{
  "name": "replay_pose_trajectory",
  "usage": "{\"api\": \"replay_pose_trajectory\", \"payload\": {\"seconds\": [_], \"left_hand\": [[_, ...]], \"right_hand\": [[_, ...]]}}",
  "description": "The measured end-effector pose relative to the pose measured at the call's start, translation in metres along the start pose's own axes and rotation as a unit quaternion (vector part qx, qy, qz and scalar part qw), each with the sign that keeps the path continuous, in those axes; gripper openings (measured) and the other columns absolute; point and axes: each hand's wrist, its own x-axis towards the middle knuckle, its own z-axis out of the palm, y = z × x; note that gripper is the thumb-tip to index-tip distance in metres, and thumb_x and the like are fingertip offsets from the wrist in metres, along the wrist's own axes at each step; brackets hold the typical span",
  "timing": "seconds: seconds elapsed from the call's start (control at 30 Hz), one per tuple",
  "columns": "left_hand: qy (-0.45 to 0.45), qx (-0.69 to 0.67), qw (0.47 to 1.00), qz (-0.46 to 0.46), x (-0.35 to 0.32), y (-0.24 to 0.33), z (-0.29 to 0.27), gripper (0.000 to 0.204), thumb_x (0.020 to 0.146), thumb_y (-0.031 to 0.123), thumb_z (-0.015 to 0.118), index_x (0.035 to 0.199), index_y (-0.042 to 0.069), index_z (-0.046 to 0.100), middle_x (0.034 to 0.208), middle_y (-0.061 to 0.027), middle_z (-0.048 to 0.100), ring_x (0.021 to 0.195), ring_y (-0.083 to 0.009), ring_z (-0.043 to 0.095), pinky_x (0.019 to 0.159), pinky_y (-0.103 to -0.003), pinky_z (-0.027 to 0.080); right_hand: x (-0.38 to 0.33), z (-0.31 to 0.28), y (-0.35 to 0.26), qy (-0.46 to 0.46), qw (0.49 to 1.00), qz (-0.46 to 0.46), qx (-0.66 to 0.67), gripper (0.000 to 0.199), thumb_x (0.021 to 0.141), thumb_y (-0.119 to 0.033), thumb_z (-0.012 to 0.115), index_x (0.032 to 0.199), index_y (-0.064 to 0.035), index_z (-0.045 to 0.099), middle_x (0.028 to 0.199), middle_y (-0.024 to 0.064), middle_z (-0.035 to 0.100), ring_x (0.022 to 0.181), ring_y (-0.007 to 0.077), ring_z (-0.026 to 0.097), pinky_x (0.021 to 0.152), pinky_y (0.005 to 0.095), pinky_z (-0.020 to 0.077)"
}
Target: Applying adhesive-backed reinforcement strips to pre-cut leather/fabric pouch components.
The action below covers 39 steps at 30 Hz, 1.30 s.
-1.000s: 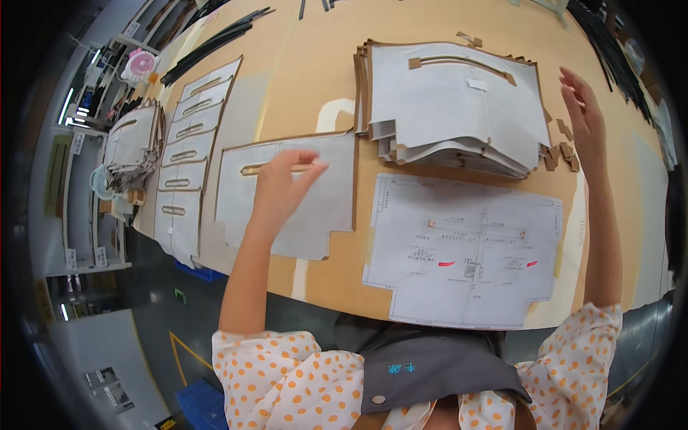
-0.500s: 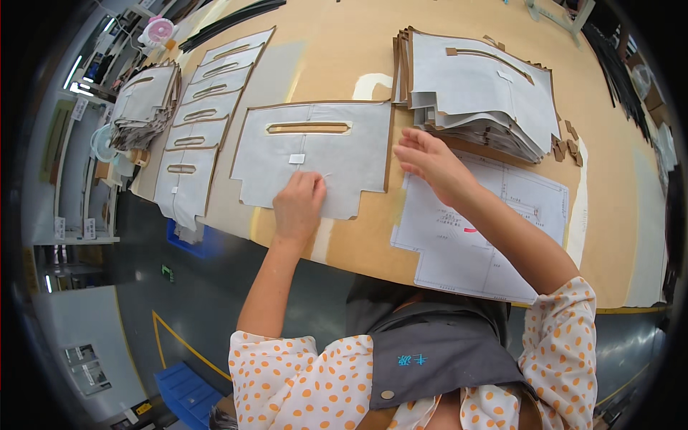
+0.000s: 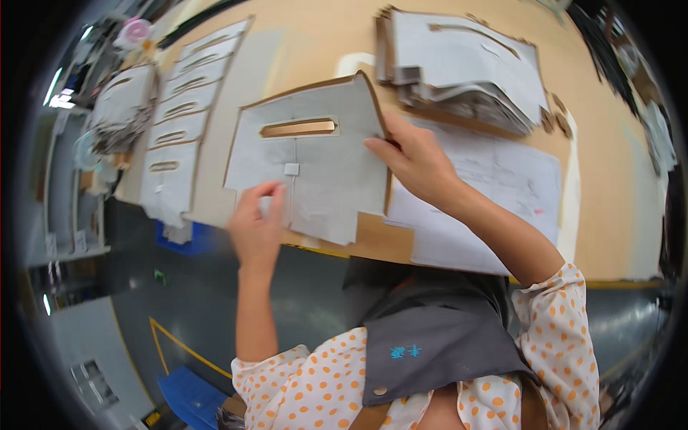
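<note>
A light grey fabric-like panel (image 3: 326,161) with brown edges, a long framed slot and a small white tag (image 3: 292,169) lies in front of me, its right side raised from the table. My right hand (image 3: 416,154) grips that right edge, thumb on the grey face and the other fingers behind it. At the panel's lower left, my left hand (image 3: 256,222) has its thumb and forefinger bent toward each other. Motion smears its fingers, so whether they touch the panel is unclear.
A stack of similar panels (image 3: 473,61) stands at the back right, above a paper pattern sheet (image 3: 487,190). Overlapping slotted panels (image 3: 172,136) run along the left, beside another pile (image 3: 125,104). The tan table's (image 3: 322,43) front edge is close to my body.
My right hand has taken hold of the panel's right edge and lifted it. My left hand has moved left, off the panel's lower middle. The view has shifted slightly.
</note>
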Motion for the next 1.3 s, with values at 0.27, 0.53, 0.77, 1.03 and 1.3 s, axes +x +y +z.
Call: {"api": "replay_pose_trajectory", "payload": {"seconds": [0.27,0.53,0.77,1.03,1.3], "left_hand": [[-0.105,-0.051,0.985,0.130,-0.009,0.035,0.067,0.019,0.089,0.010,0.074,0.107,0.007,0.073,0.097,-0.0034,0.068,0.060,-0.0113,0.048,0.054,-0.026,0.040],[-0.150,-0.029,0.963,0.220,-0.021,0.073,0.121,0.026,0.089,0.018,0.073,0.114,0.013,0.070,0.109,-0.0017,0.067,0.074,-0.0207,0.067,0.061,-0.032,0.054],[-0.169,-0.010,0.955,0.245,-0.020,0.083,0.128,0.026,0.090,0.017,0.073,0.115,0.013,0.070,0.110,-0.0022,0.067,0.073,-0.0203,0.067,0.060,-0.032,0.054],[-0.156,0.001,0.962,0.223,-0.016,0.085,0.138,0.033,0.089,0.013,0.074,0.121,0.017,0.071,0.103,-0.0006,0.062,0.066,-0.0167,0.061,0.055,-0.031,0.050],[-0.167,0.048,0.946,0.274,-0.014,0.090,0.145,0.037,0.086,0.009,0.073,0.120,0.024,0.072,0.102,0.0030,0.058,0.056,-0.0121,0.047,0.048,-0.029,0.045]], "right_hand": [[-0.148,-0.115,0.104,0.167,0.962,0.163,0.140,0.024,0.104,-0.012,0.053,0.121,0.0036,0.057,0.110,0.0034,0.065,0.099,0.0078,0.056,0.087,0.0250,0.0473],[-0.180,-0.145,0.143,0.255,0.944,0.173,0.119,0.027,0.105,-0.016,0.054,0.123,0.0029,0.058,0.109,0.0046,0.067,0.098,0.0085,0.058,0.090,0.0240,0.0461],[-0.188,-0.152,0.149,0.273,0.943,0.193,-0.001,0.031,0.103,-0.016,0.057,0.127,0.0037,0.057,0.102,0.0041,0.066,0.091,0.0082,0.057,0.084,0.0238,0.0469],[-0.193,-0.155,0.164,0.316,0.928,0.191,-0.050,0.043,0.094,-0.012,0.070,0.132,0.0026,0.056,0.080,-0.0033,0.049,0.071,0.0071,0.044,0.064,0.0221,0.0410],[-0.195,-0.160,0.166,0.315,0.927,0.193,-0.059,0.049,0.091,-0.008,0.072,0.137,-0.0027,0.056,0.076,-0.0051,0.044,0.067,0.0052,0.040,0.060,0.0206,0.0369]]}}
